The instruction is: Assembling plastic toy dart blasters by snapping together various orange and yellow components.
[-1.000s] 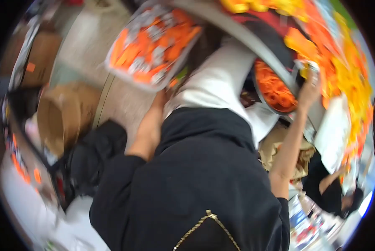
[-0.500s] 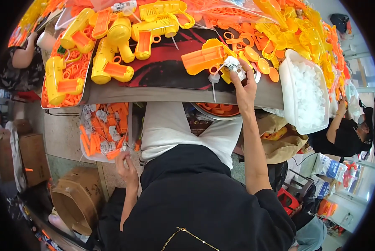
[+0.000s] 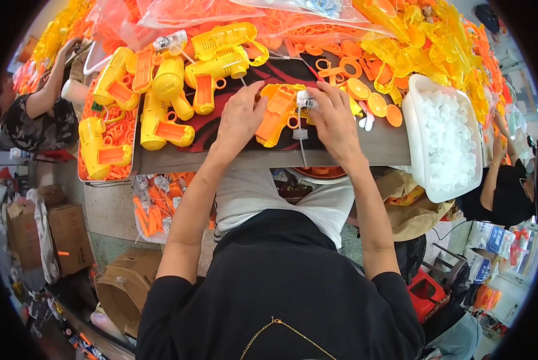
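Left hand (image 3: 240, 120) lies over the grip end of an orange toy gun shell (image 3: 276, 114), fingers bent and pressing it to the counter (image 3: 365, 153). Right hand (image 3: 335, 120) sits at the shell's upper right edge, fingertips pinching a small white pump unit (image 3: 305, 101); a thin tube (image 3: 301, 147) hangs from it toward the counter's near edge.

Risks, as I judge them:
- The tube's free end reaches the counter's edge. A snag on my wrist could tug the pump out of the pinch.
- The pump is small and mostly hidden under my fingertips. I cannot tell whether it is seated in the shell; a skewed fit could jam.
- Loose orange rings (image 3: 332, 66) lie just beside the shell and could be knocked aside.

Surface: dark patterned mat, crowded. Finished yellow guns (image 3: 161, 90) to the left, some in a tray (image 3: 135, 153). A white bin (image 3: 425, 174) of white caps to the right. Heaps of yellow parts (image 3: 425, 42) behind.

Room: cardboard boxes (image 3: 71, 234) on the floor lower left. Other people work at both sides.
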